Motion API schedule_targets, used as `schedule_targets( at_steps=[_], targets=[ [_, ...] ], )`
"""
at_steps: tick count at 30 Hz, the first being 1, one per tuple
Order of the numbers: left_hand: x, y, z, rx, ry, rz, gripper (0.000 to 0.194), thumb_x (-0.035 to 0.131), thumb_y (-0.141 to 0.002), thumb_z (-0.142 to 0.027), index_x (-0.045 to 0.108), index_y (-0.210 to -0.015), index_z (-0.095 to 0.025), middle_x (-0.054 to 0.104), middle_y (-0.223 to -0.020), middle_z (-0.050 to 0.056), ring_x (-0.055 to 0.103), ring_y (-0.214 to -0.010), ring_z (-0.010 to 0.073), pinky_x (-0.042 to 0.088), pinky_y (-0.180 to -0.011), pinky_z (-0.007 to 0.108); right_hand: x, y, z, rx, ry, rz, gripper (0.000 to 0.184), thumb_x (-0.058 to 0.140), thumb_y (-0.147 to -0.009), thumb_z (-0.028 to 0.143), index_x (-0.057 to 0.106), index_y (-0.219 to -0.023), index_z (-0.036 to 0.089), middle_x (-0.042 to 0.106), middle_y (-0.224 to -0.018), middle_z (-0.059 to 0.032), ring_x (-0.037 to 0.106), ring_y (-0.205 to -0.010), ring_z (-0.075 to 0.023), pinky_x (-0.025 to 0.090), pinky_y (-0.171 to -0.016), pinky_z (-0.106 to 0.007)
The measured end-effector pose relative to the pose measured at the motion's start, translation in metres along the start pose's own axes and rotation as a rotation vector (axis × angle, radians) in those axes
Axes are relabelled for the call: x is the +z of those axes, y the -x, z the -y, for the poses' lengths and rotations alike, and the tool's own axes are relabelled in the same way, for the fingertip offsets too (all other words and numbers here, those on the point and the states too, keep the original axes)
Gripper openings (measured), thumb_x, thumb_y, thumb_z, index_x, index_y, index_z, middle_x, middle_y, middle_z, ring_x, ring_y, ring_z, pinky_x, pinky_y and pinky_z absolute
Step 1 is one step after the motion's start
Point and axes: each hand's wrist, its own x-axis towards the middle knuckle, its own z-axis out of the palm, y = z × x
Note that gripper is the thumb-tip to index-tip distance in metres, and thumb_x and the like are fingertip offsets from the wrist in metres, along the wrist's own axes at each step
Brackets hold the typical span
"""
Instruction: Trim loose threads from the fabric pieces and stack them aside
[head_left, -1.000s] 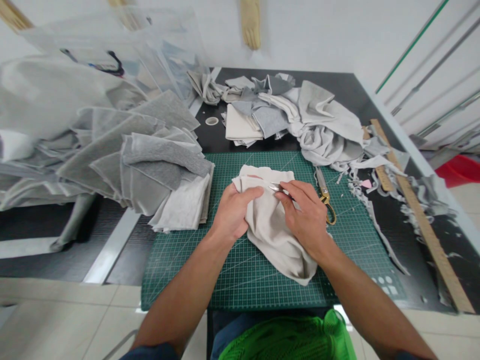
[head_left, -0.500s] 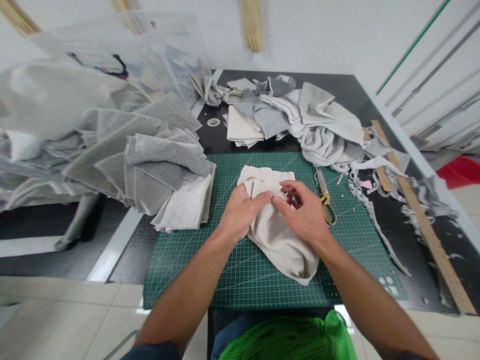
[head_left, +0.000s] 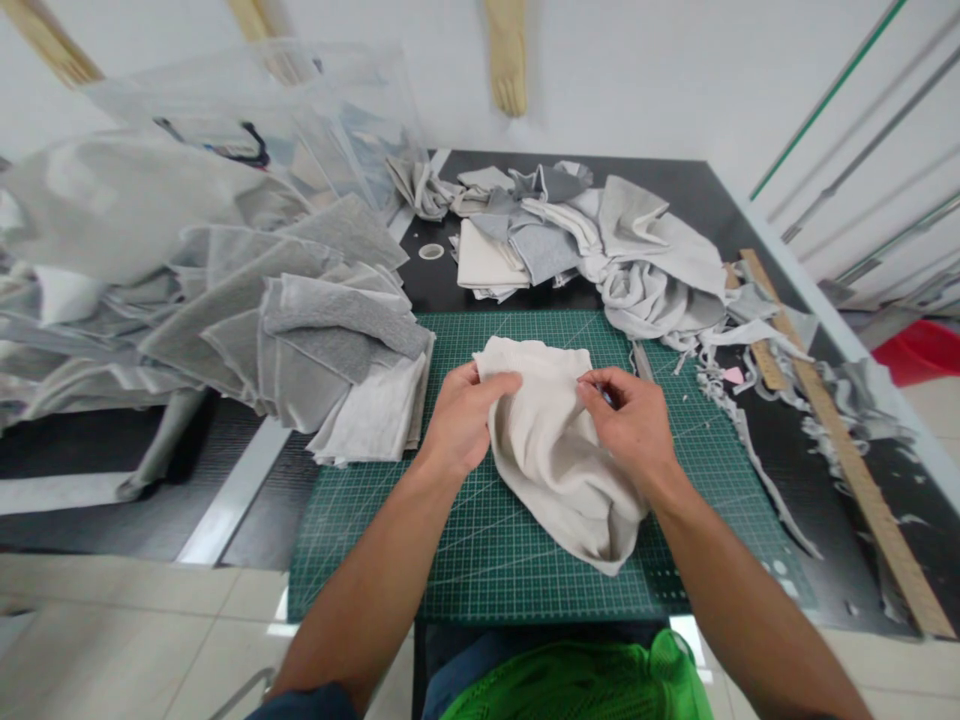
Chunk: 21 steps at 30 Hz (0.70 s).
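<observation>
A cream piece of fabric (head_left: pixel 555 440) lies loosely folded on the green cutting mat (head_left: pixel 360 540), its far edge slightly wavy. My left hand (head_left: pixel 465 410) grips its left edge, thumb on top and fingers underneath. On the opposite side, my right hand (head_left: pixel 634 415) pinches the right edge between thumb and forefinger. Just beyond my right hand are scissors (head_left: pixel 641 360), with only part of the blades showing; the gold handles seen earlier are hidden behind the hand.
Stacked grey cloth pieces (head_left: pixel 330 330) overlap the mat's left edge. Behind the mat lie more crumpled fabrics (head_left: pixel 660 250) and a roll of tape (head_left: pixel 431 252). A long wooden ruler (head_left: pixel 840 430) and fabric scraps (head_left: pixel 750 450) are on the right. A clear plastic box (head_left: pixel 360 130) stands at back left.
My hands have moved apart, left hand to the left and right hand to the right, each keeping an edge of the cream fabric. Its middle is now uncovered, and the scissors' handles are covered.
</observation>
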Motion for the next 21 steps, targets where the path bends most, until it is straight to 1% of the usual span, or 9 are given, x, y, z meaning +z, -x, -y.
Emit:
schedule_targets(
  at_steps=[3,6,8,10,12,14,17,19,21],
  targets=[
    [-0.002,-0.002,0.0,-0.016,0.005,0.031,0.038,0.091,-0.061,-0.023,0.079,-0.095,-0.014,0.081,-0.092,0.01,0.076,-0.096,0.0284,0.057,-0.093,0.04,-0.009,-0.006,-0.002,0.004,0.054,-0.011,0.021,0.066,-0.086,0.036,0.076,-0.086,0.017,0.069,-0.07,-0.0008,0.055,-0.06,-0.0146,0.042,-0.057,-0.028],
    [-0.002,-0.002,0.004,-0.015,0.022,0.044,0.037,0.09,-0.066,-0.027,0.079,-0.099,-0.015,0.081,-0.096,0.01,0.076,-0.097,0.0275,0.057,-0.093,0.04,-0.014,-0.01,-0.007,-0.006,0.122,-0.026,0.021,0.064,-0.087,0.035,0.075,-0.085,0.017,0.07,-0.072,-0.0023,0.057,-0.062,-0.0156,0.044,-0.061,-0.029],
    [-0.001,-0.001,0.007,-0.015,0.025,0.051,0.037,0.089,-0.069,-0.029,0.078,-0.102,-0.015,0.081,-0.097,0.01,0.076,-0.097,0.0268,0.057,-0.093,0.04,-0.015,-0.012,-0.012,-0.026,0.161,-0.016,0.023,0.066,-0.087,0.036,0.075,-0.096,0.017,0.072,-0.079,-0.0038,0.06,-0.065,-0.0168,0.048,-0.065,-0.031],
    [0.0,0.0,0.009,-0.024,0.023,0.069,0.038,0.089,-0.07,-0.03,0.078,-0.104,-0.016,0.081,-0.099,0.01,0.076,-0.097,0.0265,0.057,-0.093,0.04,-0.015,-0.013,-0.015,-0.069,0.181,-0.044,0.036,0.069,-0.086,0.039,0.071,-0.115,0.017,0.075,-0.09,-0.0066,0.063,-0.071,-0.0187,0.052,-0.071,-0.035],
    [0.002,0.001,0.009,-0.041,0.018,0.086,0.039,0.089,-0.07,-0.03,0.078,-0.105,-0.016,0.081,-0.1,0.011,0.076,-0.096,0.0264,0.057,-0.093,0.04,-0.013,-0.012,-0.014,-0.149,0.183,-0.102,0.047,0.07,-0.088,0.041,0.065,-0.129,0.018,0.075,-0.106,-0.0102,0.067,-0.081,-0.0213,0.056,-0.077,-0.039],
    [0.005,0.003,0.007,-0.063,0.016,0.098,0.037,0.089,-0.069,-0.028,0.079,-0.103,-0.015,0.081,-0.099,0.011,0.076,-0.095,0.0265,0.057,-0.092,0.039,-0.01,-0.008,-0.008,-0.262,0.176,-0.137,0.04,0.065,-0.093,0.039,0.065,-0.129,0.021,0.073,-0.115,-0.0117,0.068,-0.094,-0.0236,0.058,-0.083,-0.042],
    [0.009,0.006,0.006,-0.094,0.038,0.096,0.033,0.089,-0.067,-0.026,0.08,-0.096,-0.014,0.081,-0.096,0.011,0.077,-0.093,0.027,0.057,-0.091,0.039,-0.006,0.0,0.003,-0.445,0.169,-0.146,0.03,0.06,-0.098,0.03,0.069,-0.126,0.024,0.072,-0.118,-0.0109,0.068,-0.107,-0.0251,0.059,-0.093,-0.044],
    [0.012,0.007,0.006,-0.11,0.066,0.098,0.03,0.089,-0.068,-0.028,0.08,-0.093,-0.014,0.081,-0.095,0.011,0.077,-0.092,0.0272,0.057,-0.091,0.04,-0.003,0.004,0.008,-0.533,0.174,-0.146,0.029,0.061,-0.098,0.025,0.07,-0.126,0.024,0.071,-0.117,-0.0108,0.068,-0.108,-0.025,0.059,-0.095,-0.045],
    [0.014,0.008,0.008,-0.117,0.089,0.112,0.027,0.089,-0.07,-0.03,0.08,-0.09,-0.015,0.081,-0.095,0.011,0.077,-0.092,0.0271,0.057,-0.092,0.04,0.0,0.007,0.009,-0.58,0.19,-0.149,0.031,0.063,-0.097,0.022,0.071,-0.127,0.024,0.071,-0.116,-0.0108,0.068,-0.106,-0.0247,0.06,-0.094,-0.045]
  ],
)
